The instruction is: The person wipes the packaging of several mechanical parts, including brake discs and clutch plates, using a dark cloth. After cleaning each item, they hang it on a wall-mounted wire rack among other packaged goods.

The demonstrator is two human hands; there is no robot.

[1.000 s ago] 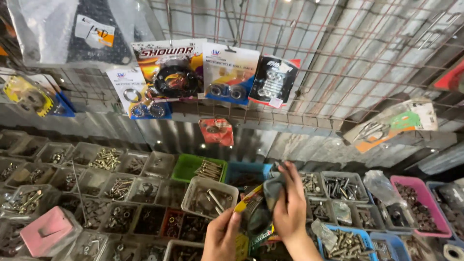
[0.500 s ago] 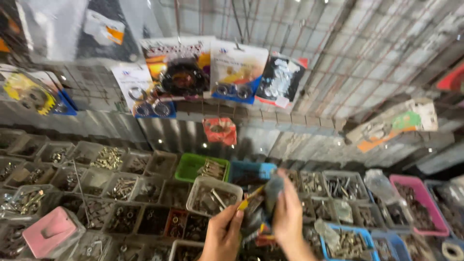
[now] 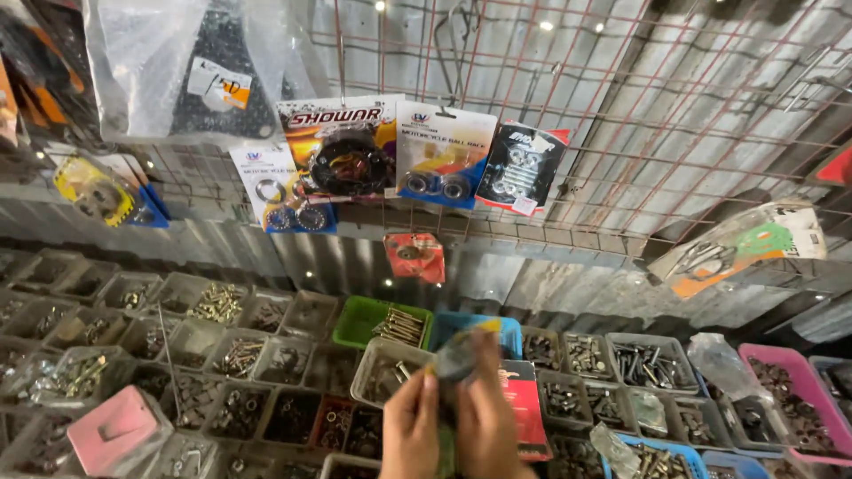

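Both hands shifted left — packet [image 3: 457,359] raised over bolt tray [image 3: 388,371].

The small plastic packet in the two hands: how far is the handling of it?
Done: the small blurred plastic packet is lifted above the trays. In hand: left hand and right hand both hold it over the blue plastic tray. Left: it lies in no tray yet; the green plastic tray of bolts is beside.
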